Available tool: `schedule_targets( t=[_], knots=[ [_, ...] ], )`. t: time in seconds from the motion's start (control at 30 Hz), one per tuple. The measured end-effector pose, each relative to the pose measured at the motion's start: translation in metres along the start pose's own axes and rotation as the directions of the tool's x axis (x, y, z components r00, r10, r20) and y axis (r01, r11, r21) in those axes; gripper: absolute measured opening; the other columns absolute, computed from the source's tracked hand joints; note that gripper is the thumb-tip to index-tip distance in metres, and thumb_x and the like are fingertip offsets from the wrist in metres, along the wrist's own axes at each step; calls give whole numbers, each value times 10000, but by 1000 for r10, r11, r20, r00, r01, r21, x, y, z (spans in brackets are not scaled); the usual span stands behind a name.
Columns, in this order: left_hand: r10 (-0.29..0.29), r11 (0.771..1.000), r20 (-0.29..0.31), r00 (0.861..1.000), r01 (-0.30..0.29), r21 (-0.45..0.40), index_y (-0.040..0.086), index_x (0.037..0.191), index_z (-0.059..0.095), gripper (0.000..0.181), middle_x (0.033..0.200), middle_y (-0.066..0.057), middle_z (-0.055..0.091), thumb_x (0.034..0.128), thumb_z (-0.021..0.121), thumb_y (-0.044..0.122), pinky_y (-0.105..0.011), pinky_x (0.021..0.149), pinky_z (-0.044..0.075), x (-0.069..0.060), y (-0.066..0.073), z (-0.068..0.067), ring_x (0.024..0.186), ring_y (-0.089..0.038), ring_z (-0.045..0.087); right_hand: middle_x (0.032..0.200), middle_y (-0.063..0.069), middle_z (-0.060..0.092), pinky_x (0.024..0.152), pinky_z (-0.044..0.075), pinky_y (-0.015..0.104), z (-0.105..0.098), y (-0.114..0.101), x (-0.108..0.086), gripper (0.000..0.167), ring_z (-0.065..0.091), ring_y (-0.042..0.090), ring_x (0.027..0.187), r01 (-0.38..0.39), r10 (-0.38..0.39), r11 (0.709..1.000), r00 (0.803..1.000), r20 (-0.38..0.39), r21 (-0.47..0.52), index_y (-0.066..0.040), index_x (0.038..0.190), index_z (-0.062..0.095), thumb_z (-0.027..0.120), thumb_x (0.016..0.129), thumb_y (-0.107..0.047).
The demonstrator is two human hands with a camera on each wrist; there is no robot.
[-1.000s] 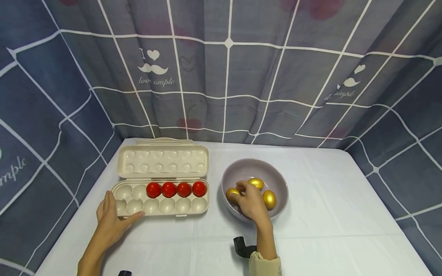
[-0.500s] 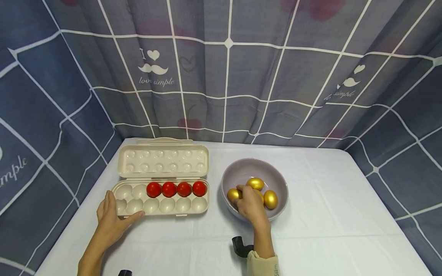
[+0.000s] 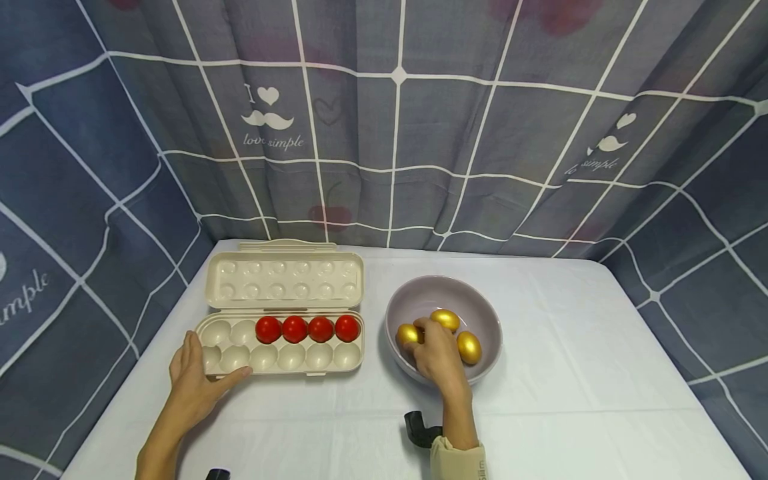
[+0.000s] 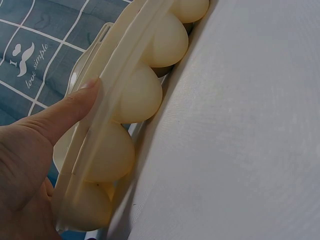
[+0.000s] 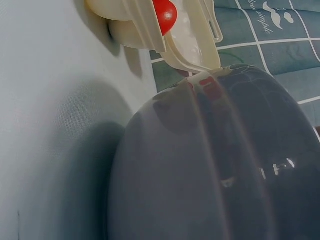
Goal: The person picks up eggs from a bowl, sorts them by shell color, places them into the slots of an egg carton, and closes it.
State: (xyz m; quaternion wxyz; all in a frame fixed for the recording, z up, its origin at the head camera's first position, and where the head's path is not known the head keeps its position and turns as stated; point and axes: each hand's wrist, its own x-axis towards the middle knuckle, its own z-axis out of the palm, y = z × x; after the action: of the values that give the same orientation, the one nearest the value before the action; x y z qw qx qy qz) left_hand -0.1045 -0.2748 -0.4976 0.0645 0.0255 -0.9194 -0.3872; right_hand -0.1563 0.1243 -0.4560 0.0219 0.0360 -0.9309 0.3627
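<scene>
The left hand (image 3: 195, 387) grips the left end of an open cream egg carton (image 3: 279, 375), thumb along the front edge. In the left wrist view its thumb (image 4: 65, 112) presses on the rim of the carton (image 4: 142, 92). Four red balls (image 3: 268, 329) fill the right part of the back row; the front row's cups hold nothing. The right hand (image 3: 441, 357) reaches down into a grey-mauve bowl (image 3: 489, 320), fingers bent beside a golden egg (image 3: 407, 335). More golden eggs (image 3: 469, 347) lie around it. Whether its fingers hold an egg is hidden.
The carton's lid (image 3: 285, 283) lies open toward the back. A black curved piece (image 3: 420, 430) is by the right wrist. Checked curtains (image 3: 360, 133) enclose the white table (image 3: 570, 373) at the back and sides. The bowl's outer wall (image 5: 200, 165) fills much of the right wrist view.
The right hand has shifted a little within the bowl, and the golden egg seen beneath it half a second ago is now covered. My left hand remains on the carton.
</scene>
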Motion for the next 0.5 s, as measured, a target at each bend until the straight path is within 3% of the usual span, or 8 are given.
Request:
schedule_targets(
  t=[0.2, 0.33, 0.5],
  knots=[
    [-10, 1000, 8, 1000, 10, 2, -151, 1460, -168, 1265, 1509, -415, -178, 824, 792, 373, -663, 1097, -95, 0, 0, 0, 1394, -544, -176, 1049, 118, 695, 890, 489, 481, -1, 1, 0, 343, 627, 314, 999, -8, 9, 999, 1000, -19, 50, 10, 1134, 691, 793, 819, -79],
    [-11, 1000, 9, 1000, 11, 0, -150, 1459, -171, 1261, 1507, -416, -182, 828, 787, 373, -659, 1098, -99, 0, 0, 0, 1395, -541, -180, 1019, 102, 697, 881, 493, 464, -2, 0, 1, 307, 632, 286, 979, -12, 16, 996, 999, -40, 84, -5, 1102, 690, 787, 822, -88],
    [-15, 1000, 7, 1000, 15, -5, -151, 1461, -165, 1259, 1507, -419, -176, 826, 790, 368, -661, 1097, -96, -1, 2, 0, 1395, -541, -178, 1086, 136, 677, 893, 498, 465, -3, -2, 1, 413, 626, 285, 1004, -23, 30, 990, 998, -49, 139, 34, 1215, 633, 755, 840, -88]
  ],
)
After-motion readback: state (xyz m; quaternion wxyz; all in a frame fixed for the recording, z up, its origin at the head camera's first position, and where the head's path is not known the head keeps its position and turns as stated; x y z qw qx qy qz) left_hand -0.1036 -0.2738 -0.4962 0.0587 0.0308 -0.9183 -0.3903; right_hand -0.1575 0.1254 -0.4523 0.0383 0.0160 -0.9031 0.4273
